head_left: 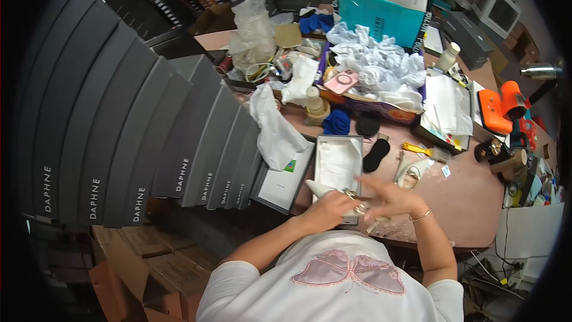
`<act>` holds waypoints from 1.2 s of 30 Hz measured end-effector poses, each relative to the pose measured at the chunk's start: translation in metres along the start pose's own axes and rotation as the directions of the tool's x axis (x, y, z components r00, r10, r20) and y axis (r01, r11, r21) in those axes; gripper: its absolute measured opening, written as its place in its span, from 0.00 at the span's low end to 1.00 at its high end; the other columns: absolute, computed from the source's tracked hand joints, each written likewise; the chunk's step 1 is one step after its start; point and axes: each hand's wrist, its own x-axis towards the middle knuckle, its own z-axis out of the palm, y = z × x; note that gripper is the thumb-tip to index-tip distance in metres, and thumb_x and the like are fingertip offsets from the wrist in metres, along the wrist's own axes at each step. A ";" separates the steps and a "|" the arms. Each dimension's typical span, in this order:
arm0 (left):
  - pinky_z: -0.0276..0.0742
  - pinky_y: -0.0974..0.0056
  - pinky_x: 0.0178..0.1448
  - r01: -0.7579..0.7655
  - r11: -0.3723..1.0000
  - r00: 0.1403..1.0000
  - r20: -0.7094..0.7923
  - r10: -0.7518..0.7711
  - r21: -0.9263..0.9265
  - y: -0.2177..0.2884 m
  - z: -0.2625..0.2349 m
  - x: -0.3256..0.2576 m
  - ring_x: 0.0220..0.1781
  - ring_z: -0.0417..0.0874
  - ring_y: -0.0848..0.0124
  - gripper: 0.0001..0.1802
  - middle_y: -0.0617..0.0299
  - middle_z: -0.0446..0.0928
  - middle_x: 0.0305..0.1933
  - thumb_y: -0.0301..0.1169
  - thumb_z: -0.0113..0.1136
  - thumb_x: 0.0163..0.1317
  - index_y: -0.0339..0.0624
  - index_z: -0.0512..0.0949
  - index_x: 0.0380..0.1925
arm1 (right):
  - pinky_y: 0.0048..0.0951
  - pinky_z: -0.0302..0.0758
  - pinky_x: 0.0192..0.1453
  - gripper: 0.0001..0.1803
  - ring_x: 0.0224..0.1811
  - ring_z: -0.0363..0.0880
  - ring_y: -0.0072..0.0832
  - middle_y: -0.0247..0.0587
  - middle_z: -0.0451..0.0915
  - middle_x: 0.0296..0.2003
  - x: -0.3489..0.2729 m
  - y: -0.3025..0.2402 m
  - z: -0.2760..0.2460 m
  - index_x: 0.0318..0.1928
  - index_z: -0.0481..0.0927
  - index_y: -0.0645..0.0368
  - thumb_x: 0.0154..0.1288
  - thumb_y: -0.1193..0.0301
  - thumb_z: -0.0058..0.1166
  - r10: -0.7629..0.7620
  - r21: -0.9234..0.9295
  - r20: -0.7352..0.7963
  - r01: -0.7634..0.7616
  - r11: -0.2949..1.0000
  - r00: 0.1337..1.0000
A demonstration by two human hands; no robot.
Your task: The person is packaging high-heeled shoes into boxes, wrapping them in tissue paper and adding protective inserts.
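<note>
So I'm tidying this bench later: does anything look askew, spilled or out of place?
Yes. The tall stack of dark grey boxes at the left has fanned sideways and leans toward the open box near the left hand and right hand. Crumpled white tissue paper overflows a tray at the back, and small items lie scattered over the table.

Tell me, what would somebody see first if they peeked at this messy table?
Probably the tall stack of dark grey boxes fanning up the left side. Next, the heap of crumpled white tissue paper at the far middle and the bright orange tool on the right edge. Near the front, the left hand and right hand meet around a pale shoe with a gold buckle, beside an open grey shoebox.
</note>
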 end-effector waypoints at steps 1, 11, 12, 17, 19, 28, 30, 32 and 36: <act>0.69 0.53 0.58 -0.150 0.988 0.988 -0.044 0.151 0.016 0.004 -0.002 0.008 0.50 0.75 0.55 0.34 0.52 0.74 0.45 0.19 0.58 0.41 0.38 0.71 0.56 | 0.34 0.68 0.62 0.46 0.60 0.71 0.43 0.52 0.71 0.60 0.006 0.006 0.010 0.68 0.58 0.60 0.54 0.58 0.68 0.087 0.092 0.273 -0.116 0.989 0.958; 0.63 0.52 0.68 0.815 0.579 0.384 -0.742 -0.550 -0.007 -0.253 -0.158 0.027 0.67 0.64 0.43 0.50 0.26 0.61 0.62 0.38 0.69 0.51 0.25 0.51 0.66 | 0.26 0.79 0.37 0.28 0.35 0.78 0.23 0.43 0.79 0.40 -0.056 0.017 0.064 0.57 0.67 0.63 0.52 0.79 0.56 0.435 0.880 0.102 -0.285 0.380 0.895; 0.73 0.54 0.59 0.670 0.418 0.173 -0.420 -0.891 -0.613 -0.251 -0.166 0.037 0.57 0.77 0.51 0.38 0.33 0.72 0.55 0.36 0.67 0.54 0.29 0.63 0.60 | 0.26 0.79 0.36 0.28 0.33 0.79 0.24 0.44 0.79 0.39 -0.057 0.010 0.063 0.56 0.67 0.64 0.52 0.79 0.56 0.460 0.896 0.068 -0.257 0.361 0.885; 0.76 0.55 0.45 0.429 0.903 0.689 -0.660 -0.300 0.038 -0.161 -0.079 0.067 0.42 0.80 0.52 0.08 0.48 0.77 0.44 0.27 0.56 0.61 0.36 0.78 0.38 | 0.23 0.80 0.28 0.36 0.24 0.80 0.24 0.54 0.80 0.43 -0.072 -0.007 0.027 0.61 0.64 0.69 0.52 0.66 0.59 0.374 0.915 -0.115 -0.048 0.400 0.920; 0.76 0.54 0.45 0.438 0.895 0.705 -0.650 -0.284 0.084 -0.114 -0.058 0.056 0.42 0.79 0.50 0.06 0.48 0.76 0.42 0.25 0.54 0.61 0.37 0.78 0.37 | 0.22 0.79 0.27 0.37 0.24 0.80 0.23 0.54 0.81 0.42 -0.068 -0.016 0.011 0.60 0.64 0.69 0.51 0.63 0.59 0.300 0.926 -0.067 -0.053 0.374 0.952; 0.76 0.56 0.45 0.386 0.911 0.823 -0.501 -0.269 0.145 0.003 0.060 -0.056 0.45 0.77 0.52 0.07 0.51 0.75 0.40 0.20 0.58 0.53 0.34 0.78 0.34 | 0.22 0.76 0.29 0.26 0.29 0.79 0.24 0.42 0.79 0.36 -0.002 0.009 0.044 0.56 0.68 0.65 0.61 0.65 0.54 0.257 0.856 0.404 -0.462 0.233 0.878; 0.76 0.59 0.46 0.449 0.893 0.737 -0.567 -0.368 0.004 0.009 0.089 -0.090 0.46 0.78 0.54 0.08 0.51 0.77 0.40 0.22 0.61 0.52 0.34 0.79 0.34 | 0.22 0.75 0.30 0.24 0.31 0.79 0.24 0.39 0.77 0.36 0.013 0.022 0.081 0.55 0.68 0.64 0.62 0.66 0.54 0.373 0.697 0.247 -0.431 0.574 0.895; 0.76 0.61 0.47 0.571 0.784 0.641 -0.466 -0.611 -0.242 0.001 0.109 -0.122 0.45 0.79 0.56 0.09 0.52 0.78 0.40 0.24 0.63 0.51 0.34 0.80 0.33 | 0.23 0.75 0.30 0.23 0.32 0.78 0.23 0.37 0.76 0.36 0.011 0.035 0.117 0.55 0.69 0.63 0.62 0.67 0.54 0.435 0.673 0.170 -0.427 0.604 0.884; 0.63 0.49 0.65 0.627 0.779 0.547 -0.722 -0.423 0.018 0.016 0.068 -0.128 0.62 0.69 0.53 0.25 0.50 0.71 0.57 0.29 0.65 0.50 0.40 0.76 0.51 | 0.24 0.76 0.30 0.23 0.32 0.78 0.23 0.36 0.74 0.35 -0.003 0.029 0.160 0.55 0.67 0.62 0.61 0.69 0.54 0.472 0.824 0.184 -0.397 0.405 0.862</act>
